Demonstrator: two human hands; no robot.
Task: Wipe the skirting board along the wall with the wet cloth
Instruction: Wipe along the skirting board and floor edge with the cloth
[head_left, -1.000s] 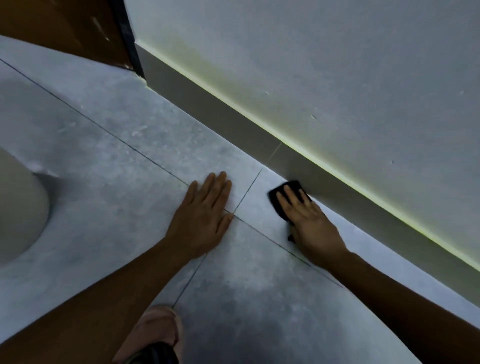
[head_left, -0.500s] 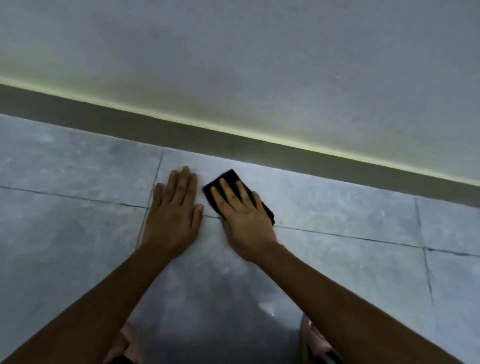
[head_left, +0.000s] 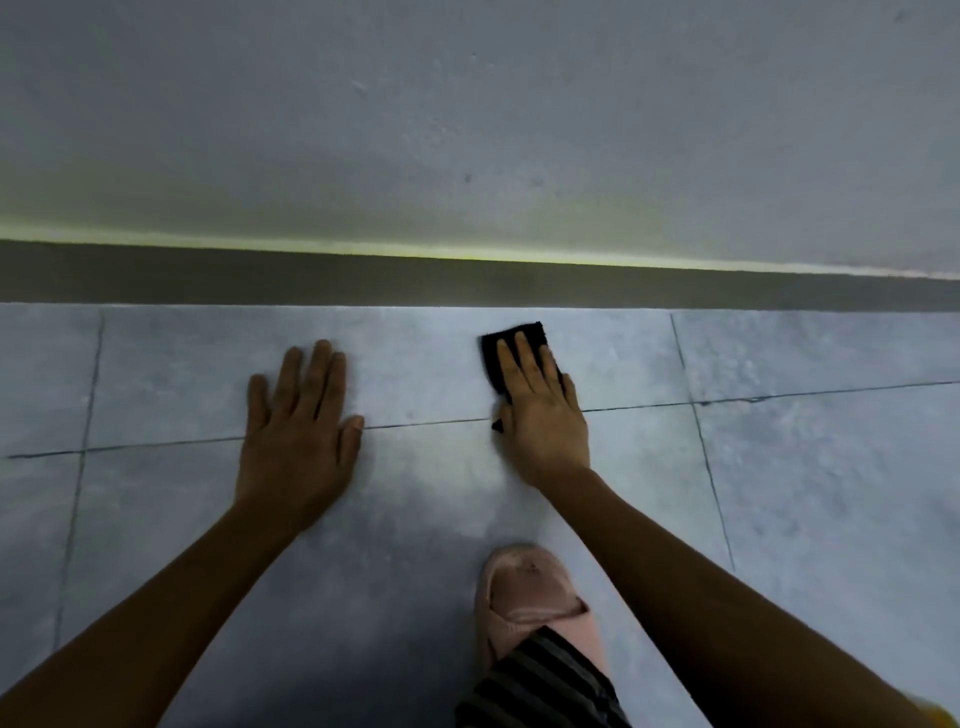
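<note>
Head view: the right hand (head_left: 545, 415) is laid flat on the black cloth (head_left: 511, 330), fingers straight and close together, so the cloth is pressed down rather than gripped; a corner of it shows below the thumb side of the palm. The left hand (head_left: 298, 431) is spread palm-down on the floor (head_left: 415, 364), nothing held, well apart from the right; it appears to be used as a prop for the body's weight. A grout line (head_left: 426, 423) runs between the two hands and passes under the right one.

The cloth lies on the tile near the skirting board (head_left: 467, 283) but apart from it; a narrow strip of bare tile is seen between them, so the board is judged not yet wiped at this spot. The board runs as a dark band across the whole width, with a pale lit edge where it meets the wall (head_left: 467, 130).

For a good stroke, the cloth is best slid forward until its front edge is turned up against the board's face; pressure should be given by the fingertips against that face and not down into the floor; long overlapping passes along the board are advised, the top edge included. Weight is best kept on the left hand, so that the wiping pressure stays even. A pink slipper (head_left: 530, 587) and a striped trouser leg (head_left: 540, 686) are seen nearest the camera.
</note>
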